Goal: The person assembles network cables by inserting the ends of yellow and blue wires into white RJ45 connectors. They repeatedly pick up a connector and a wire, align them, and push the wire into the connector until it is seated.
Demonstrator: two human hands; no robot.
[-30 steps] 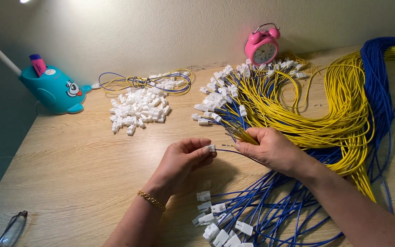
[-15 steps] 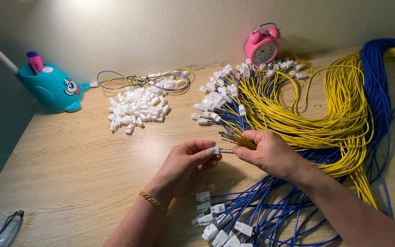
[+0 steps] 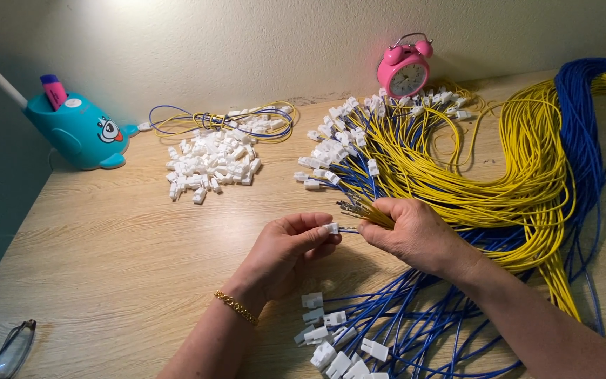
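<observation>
My left hand (image 3: 287, 247) pinches a small white plastic connector (image 3: 330, 228) between thumb and fingers, with a gold bracelet on the wrist. My right hand (image 3: 414, 234) grips the metal-tipped ends of a bundle of yellow wires (image 3: 457, 175) and holds a thin wire end against the connector. The two hands almost touch above the wooden table (image 3: 106, 281). Blue wires with white connectors (image 3: 359, 337) lie below the hands near the front edge.
A pile of loose white connectors (image 3: 212, 165) lies at the back left, a small coil of wires (image 3: 219, 121) behind it. A teal whale-shaped holder (image 3: 78, 130) stands far left, a pink alarm clock (image 3: 402, 67) at the back. Glasses (image 3: 10, 351) lie bottom left.
My hands have drawn together; the wire end in my right hand now meets the connector in my left. The view has shifted slightly.
</observation>
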